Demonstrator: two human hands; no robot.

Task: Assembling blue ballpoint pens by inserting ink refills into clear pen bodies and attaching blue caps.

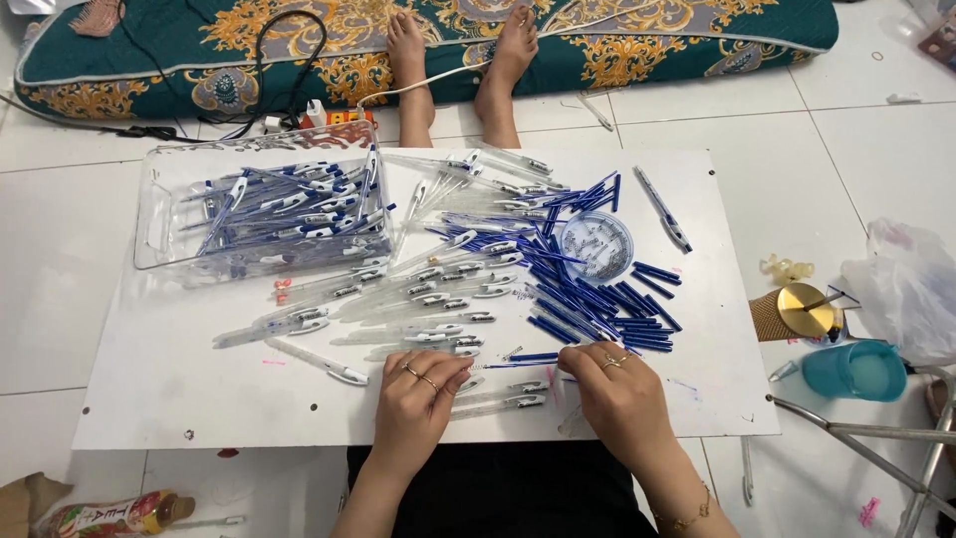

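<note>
Pens fill the clear bin [261,214] at my far left, heaped there out of the way of my working space on the white board [149,379]. Next to it, clear barrels [418,294] lie fanned across the middle, clips mostly pointing right, so I can draw one toward me without lifting anything else. My left hand [418,394] rests palm down at the near edge, fingers curled onto a barrel [468,382] beneath them; whether they actually pinch it I cannot tell. Just right, my right hand [617,389] presses down by a blue refill [533,357], fingers narrow, tips hidden, so its hold is unclear too. Beyond it, blue refills [597,299] sit piled within easy reach, with a round tub [596,247] of small parts behind them. Off the board, a gold-lidded cup [802,311] and teal cup [854,370] stand on the floor.
</note>
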